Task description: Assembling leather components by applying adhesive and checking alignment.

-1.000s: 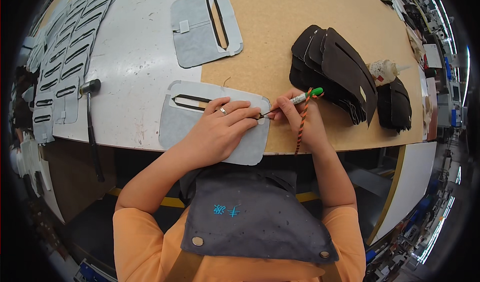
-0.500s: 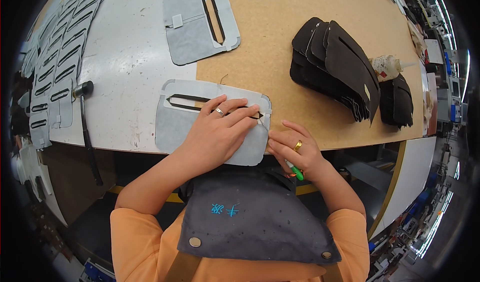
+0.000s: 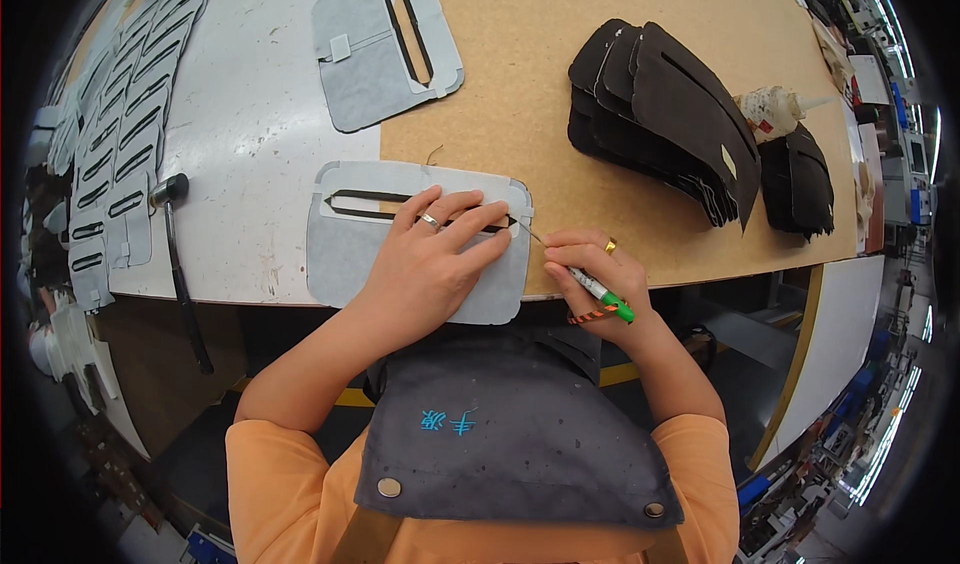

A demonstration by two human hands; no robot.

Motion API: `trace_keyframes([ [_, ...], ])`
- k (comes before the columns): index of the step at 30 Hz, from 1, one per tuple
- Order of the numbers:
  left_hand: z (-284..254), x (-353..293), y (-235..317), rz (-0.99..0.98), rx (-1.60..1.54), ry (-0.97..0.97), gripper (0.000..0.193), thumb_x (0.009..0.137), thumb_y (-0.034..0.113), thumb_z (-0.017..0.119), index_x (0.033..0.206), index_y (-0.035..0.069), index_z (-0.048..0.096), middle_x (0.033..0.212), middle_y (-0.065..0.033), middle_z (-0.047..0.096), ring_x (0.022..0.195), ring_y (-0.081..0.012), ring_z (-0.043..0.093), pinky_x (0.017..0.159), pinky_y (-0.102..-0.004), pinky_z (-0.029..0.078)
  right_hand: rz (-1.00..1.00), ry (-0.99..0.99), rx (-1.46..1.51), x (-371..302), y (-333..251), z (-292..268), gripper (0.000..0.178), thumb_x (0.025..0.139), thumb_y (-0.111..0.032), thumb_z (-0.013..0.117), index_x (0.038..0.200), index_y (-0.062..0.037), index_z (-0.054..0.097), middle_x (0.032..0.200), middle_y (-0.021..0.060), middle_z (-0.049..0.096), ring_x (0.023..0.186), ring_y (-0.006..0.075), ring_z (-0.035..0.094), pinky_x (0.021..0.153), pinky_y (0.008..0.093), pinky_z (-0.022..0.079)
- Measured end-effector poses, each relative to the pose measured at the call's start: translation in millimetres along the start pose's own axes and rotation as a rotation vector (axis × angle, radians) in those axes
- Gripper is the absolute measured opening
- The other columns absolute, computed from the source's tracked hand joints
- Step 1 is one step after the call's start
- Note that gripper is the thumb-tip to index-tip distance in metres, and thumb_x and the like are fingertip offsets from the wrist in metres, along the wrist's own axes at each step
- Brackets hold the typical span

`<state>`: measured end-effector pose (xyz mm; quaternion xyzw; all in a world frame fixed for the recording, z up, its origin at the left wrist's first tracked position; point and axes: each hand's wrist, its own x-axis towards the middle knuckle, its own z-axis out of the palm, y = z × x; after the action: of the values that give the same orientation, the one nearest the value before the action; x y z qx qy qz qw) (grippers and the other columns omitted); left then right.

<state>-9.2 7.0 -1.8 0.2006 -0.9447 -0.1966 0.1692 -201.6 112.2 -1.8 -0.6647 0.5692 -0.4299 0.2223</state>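
Observation:
A grey leather-like panel (image 3: pixel 345 254) with a long black-edged slot lies at the table's near edge. My left hand (image 3: pixel 430 254) rests on it with fingers stretched out, pressing beside and over the slot. Just right of the panel, my right hand (image 3: pixel 605 274) is closed around a pen-like tool (image 3: pixel 598 289) with a white barrel, a green end and a striped orange-black band. Its thin metal tip points at the slot's right end; whether it touches the panel I cannot tell.
Another slotted grey panel (image 3: pixel 345 94) lies further back. Stacked dark brown pieces (image 3: pixel 685 94) stand at right, near a stained squeeze bottle (image 3: pixel 768 114) and a smaller dark stack (image 3: pixel 800 184). At left, a mallet (image 3: pixel 178 274) overhangs the edge beside overlapping rows of slotted panels (image 3: pixel 135 154).
My right hand has moved slightly right, and the tool has turned so that more of its barrel shows. My left hand stays on the panel. The whole view has shifted a little.

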Motion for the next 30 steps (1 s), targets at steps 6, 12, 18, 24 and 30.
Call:
trace_keyframes([
  [6,0.5,-2.0,-0.5,-0.002,-0.093,-0.009,0.025,0.075,0.004,0.061,0.099,0.008,0.060,0.117,-0.0052,0.054,0.115,-0.0235,0.049,0.103,-0.0420,0.031,0.076,0.032,0.029,-0.4,2.0,-2.3,0.009,0.079,0.000,0.066,0.087,-0.0016,0.061,0.093,0.0136,0.065,0.077,0.0228,0.063,0.066,0.0282,0.049],
  [12,2.4,-1.7,-1.4,-0.011,-0.089,0.015,0.031,0.076,0.002,0.059,0.106,0.003,0.057,0.118,-0.0080,0.053,0.117,-0.0251,0.048,0.104,-0.0418,0.031,0.021,0.050,0.043,11.6,-3.1,1.2,0.011,0.079,0.000,0.067,0.087,-0.0013,0.059,0.088,0.0117,0.063,0.076,0.0228,0.062,0.066,0.0290,0.050],
  [18,1.8,-1.9,-1.2,-0.011,-0.077,-0.022,0.039,0.075,0.002,0.060,0.114,0.006,0.056,0.124,-0.0076,0.052,0.119,-0.0268,0.047,0.104,-0.0449,0.033,-0.033,0.020,-0.040,16.0,-6.1,7.4,0.012,0.078,0.001,0.067,0.086,-0.0013,0.059,0.087,0.0118,0.062,0.073,0.0240,0.063,0.064,0.0293,0.050],
  [24,0.3,-1.3,-0.9,0.003,-0.053,-0.036,0.043,0.073,0.001,0.061,0.115,0.006,0.057,0.124,-0.0076,0.053,0.119,-0.0268,0.046,0.103,-0.0443,0.034,-0.088,0.018,-0.132,16.6,-2.6,10.3,0.012,0.077,0.000,0.068,0.085,-0.0009,0.059,0.086,0.0106,0.062,0.071,0.0212,0.063,0.061,0.0280,0.050],
  [30,0.8,-1.9,-1.3,-0.011,-0.069,-0.036,0.043,0.072,0.001,0.060,0.115,0.006,0.057,0.123,-0.0075,0.054,0.119,-0.0262,0.047,0.104,-0.0439,0.033,0.466,0.047,0.498,22.1,11.5,0.5,0.008,0.089,-0.003,0.056,0.089,0.0048,0.058,0.075,0.0096,0.062,0.061,0.0129,0.061,0.063,0.0282,0.054],
])
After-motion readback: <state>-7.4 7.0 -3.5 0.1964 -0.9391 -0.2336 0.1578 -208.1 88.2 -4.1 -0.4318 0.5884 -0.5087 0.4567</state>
